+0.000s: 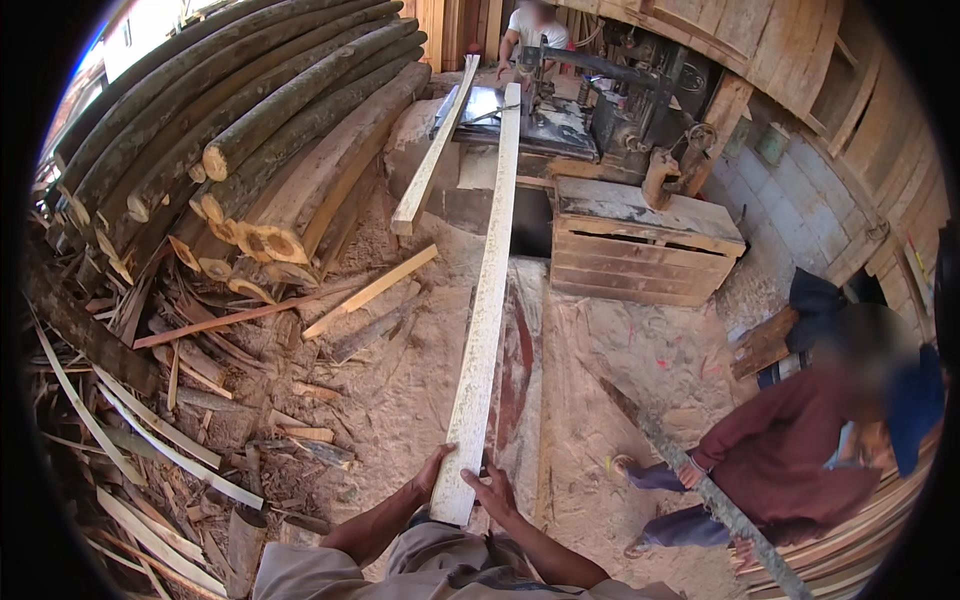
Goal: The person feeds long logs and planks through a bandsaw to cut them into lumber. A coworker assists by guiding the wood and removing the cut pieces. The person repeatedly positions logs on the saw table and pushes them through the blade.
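Note:
A long pale wooden plank (487, 300) runs from my waist away to the saw machine's metal table, where its far end lies. My left hand (431, 472) holds the near end by its left edge. On the opposite edge, slightly nearer to me, my right hand (493, 494) grips the plank with fingers partly over the top. The undersides of both hands are hidden. Behind the machine (625, 90), a person in a white shirt (537, 28) stands with one hand low by the table.
Left stands a log pile (300, 120), with offcuts (290, 430) scattered below it. A squared beam (438, 150) leans on the table's left. A wooden box (640, 245) sits right of the plank. At right, a person in a maroon top (790, 450) carries a bark-edged slab (700, 485).

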Motion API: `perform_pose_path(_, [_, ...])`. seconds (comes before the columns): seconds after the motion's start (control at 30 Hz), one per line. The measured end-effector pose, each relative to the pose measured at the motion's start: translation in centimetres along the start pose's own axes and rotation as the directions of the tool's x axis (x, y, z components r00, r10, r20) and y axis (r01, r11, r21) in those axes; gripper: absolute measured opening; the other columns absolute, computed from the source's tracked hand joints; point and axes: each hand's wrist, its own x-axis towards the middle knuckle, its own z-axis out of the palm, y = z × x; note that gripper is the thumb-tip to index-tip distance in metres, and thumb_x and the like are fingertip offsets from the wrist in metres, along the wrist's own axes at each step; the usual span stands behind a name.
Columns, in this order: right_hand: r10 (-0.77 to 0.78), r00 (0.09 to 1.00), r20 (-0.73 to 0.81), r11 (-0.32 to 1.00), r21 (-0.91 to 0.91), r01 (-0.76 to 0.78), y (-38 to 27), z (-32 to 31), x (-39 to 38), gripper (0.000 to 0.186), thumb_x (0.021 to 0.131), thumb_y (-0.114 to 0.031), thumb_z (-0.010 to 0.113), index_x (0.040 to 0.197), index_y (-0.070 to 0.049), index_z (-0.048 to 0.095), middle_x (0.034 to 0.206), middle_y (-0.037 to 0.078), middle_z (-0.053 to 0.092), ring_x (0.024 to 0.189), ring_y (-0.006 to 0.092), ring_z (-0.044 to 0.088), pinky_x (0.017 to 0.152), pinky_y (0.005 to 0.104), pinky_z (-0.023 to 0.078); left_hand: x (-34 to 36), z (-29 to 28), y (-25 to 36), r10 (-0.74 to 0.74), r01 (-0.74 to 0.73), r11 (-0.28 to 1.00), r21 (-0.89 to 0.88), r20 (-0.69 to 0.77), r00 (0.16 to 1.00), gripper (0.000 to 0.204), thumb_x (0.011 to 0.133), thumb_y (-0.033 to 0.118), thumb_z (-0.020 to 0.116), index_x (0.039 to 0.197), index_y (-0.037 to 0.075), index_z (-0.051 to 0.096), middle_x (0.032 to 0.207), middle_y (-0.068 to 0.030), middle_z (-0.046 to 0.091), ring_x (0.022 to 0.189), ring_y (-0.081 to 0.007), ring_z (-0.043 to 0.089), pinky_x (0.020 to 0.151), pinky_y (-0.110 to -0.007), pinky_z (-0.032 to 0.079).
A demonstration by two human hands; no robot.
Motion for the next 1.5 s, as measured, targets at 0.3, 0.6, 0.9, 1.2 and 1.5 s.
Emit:
perform_pose_path(0.3, [0.189,0.972,0.136,0.945,0.243,-0.218,-1.3,-10.0,28.9,0.062,0.087,-0.035,0.067,0.140,-0.012,0.044,0.100,0.009,0.065,0.084,0.0189,0.065,0.073,0.0298,0.053,22.8,2.4,19.8,0.215,-0.213,0.977,0.028,-0.076,0.974,0.077,0.089,0.063,0.044,0.136,0.002,0.039,0.124,-0.0184,0.055,0.107,-0.0289,0.057,0.094,-0.039,0.046])
perform_pose_path(0.6, [0.007,0.998,-0.068,0.954,0.298,0.014,-3.8,-14.2,63.1,0.070,0.086,-0.034,0.067,0.141,-0.003,0.038,0.101,0.013,0.063,0.089,0.0177,0.063,0.072,0.0283,0.053,22.5,9.5,36.1,0.968,-0.413,0.251,0.875,-0.228,0.105,0.092,0.092,0.062,0.040,0.149,0.018,-0.017,0.154,-0.0271,0.009,0.143,-0.0384,0.014,0.113,-0.048,0.017])
perform_pose_path(0.9, [-0.122,0.981,0.150,0.901,-0.397,0.173,-4.6,-16.8,68.9,0.057,0.087,-0.039,0.063,0.132,-0.005,0.052,0.111,0.022,0.063,0.111,0.0317,0.059,0.091,0.0375,0.047,21.2,-5.3,12.4,0.005,0.277,0.942,0.188,-0.835,0.551,0.070,0.091,0.061,0.043,0.129,0.004,0.054,0.104,-0.0126,0.068,0.094,-0.0177,0.065,0.073,-0.034,0.048])
perform_pose_path(1.2, [0.852,0.503,0.146,0.429,-0.745,-0.510,21.2,-30.3,43.1,0.037,0.090,-0.041,0.050,0.104,-0.012,0.069,0.087,0.010,0.068,0.073,0.0242,0.064,0.064,0.0398,0.052,29.1,-15.9,13.0,0.111,0.482,0.725,0.493,-0.774,0.624,0.065,0.085,0.051,0.061,0.128,0.002,0.056,0.086,-0.0107,0.069,0.077,-0.0182,0.066,0.071,-0.031,0.052])
perform_pose_path(1.5, [0.772,0.633,0.055,0.635,-0.117,-0.764,15.4,-27.9,53.2,0.032,0.087,-0.035,0.061,0.108,-0.011,0.065,0.093,0.004,0.067,0.071,0.0175,0.067,0.055,0.0356,0.055,38.7,-5.8,49.9,0.612,-0.221,0.742,0.633,-0.506,0.608,0.055,0.092,0.034,0.059,0.135,0.002,0.047,0.098,-0.0109,0.068,0.083,-0.0169,0.065,0.069,-0.028,0.050])
